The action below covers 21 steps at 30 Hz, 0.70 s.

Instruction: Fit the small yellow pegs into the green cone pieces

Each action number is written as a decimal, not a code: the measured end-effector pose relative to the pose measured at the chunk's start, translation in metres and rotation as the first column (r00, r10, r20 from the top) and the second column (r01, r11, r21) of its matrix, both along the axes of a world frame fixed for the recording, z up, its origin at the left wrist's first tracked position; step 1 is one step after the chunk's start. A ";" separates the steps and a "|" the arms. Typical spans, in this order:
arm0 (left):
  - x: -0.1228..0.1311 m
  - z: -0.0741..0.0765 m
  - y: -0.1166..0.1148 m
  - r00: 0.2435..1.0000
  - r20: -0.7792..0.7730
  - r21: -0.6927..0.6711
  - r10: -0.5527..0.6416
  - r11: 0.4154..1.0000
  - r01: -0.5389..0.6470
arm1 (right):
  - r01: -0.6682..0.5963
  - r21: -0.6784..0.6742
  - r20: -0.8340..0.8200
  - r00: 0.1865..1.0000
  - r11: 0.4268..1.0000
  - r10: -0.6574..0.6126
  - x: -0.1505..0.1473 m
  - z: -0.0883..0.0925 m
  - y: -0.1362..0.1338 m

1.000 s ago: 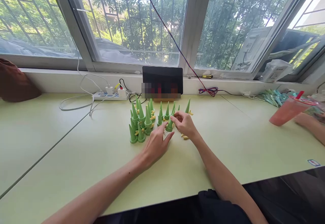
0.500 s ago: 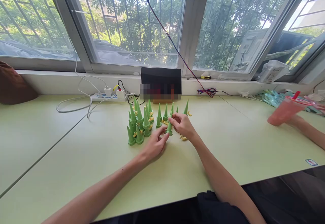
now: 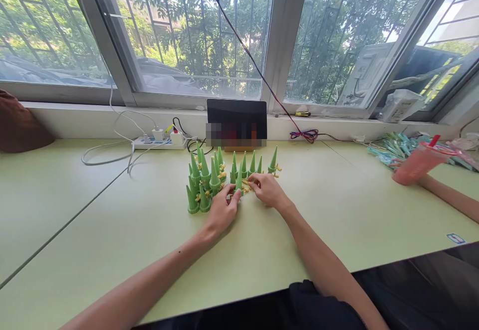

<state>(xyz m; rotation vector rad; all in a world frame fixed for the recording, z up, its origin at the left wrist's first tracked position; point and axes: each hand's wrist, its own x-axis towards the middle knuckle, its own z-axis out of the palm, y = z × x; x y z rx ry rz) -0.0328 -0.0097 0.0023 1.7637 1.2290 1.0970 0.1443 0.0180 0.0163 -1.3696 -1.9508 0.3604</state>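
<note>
My left hand (image 3: 224,208) is closed around the base of a green plant-watering spike (image 3: 239,179), which stands point up between thumb and fingers. My right hand (image 3: 268,189) is just right of it, thumb and fingertips pinched together over small yellow valve pieces (image 3: 245,185) on the table. Whatever is between those fingertips is hidden. Left of my hands several more green spikes (image 3: 204,171) stand point up in a group, some with yellow valves at their sides. Behind my hands is a row of other spikes (image 3: 252,163); one (image 3: 273,160) at its right end leans slightly and has yellow pieces beside it.
A dark tablet (image 3: 237,113) stands by the window ledge. A power strip (image 3: 160,142) with white cables lies at the back left, a bundle of wires (image 3: 305,135) at the back right. On the right, another person's arm (image 3: 452,198) reaches behind a red cup (image 3: 422,163) toward green plastic packaging (image 3: 402,148).
My left hand has moved left and brought the spike down toward the table. My right hand has left its tip and come down by the yellow pieces. The other person's hand moved farther in.
</note>
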 end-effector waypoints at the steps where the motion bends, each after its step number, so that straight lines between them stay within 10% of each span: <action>1: 0.000 0.000 0.000 1.000 0.000 -0.002 0.010 1.000 -0.010 | -0.006 -0.012 0.009 1.000 1.000 0.006 -0.001 -0.001 0.000; 21: 0.003 0.002 -0.011 0.995 -0.065 0.044 -0.080 0.996 0.083 | 0.082 -0.133 0.301 0.953 0.988 -0.038 0.040 0.018 -0.005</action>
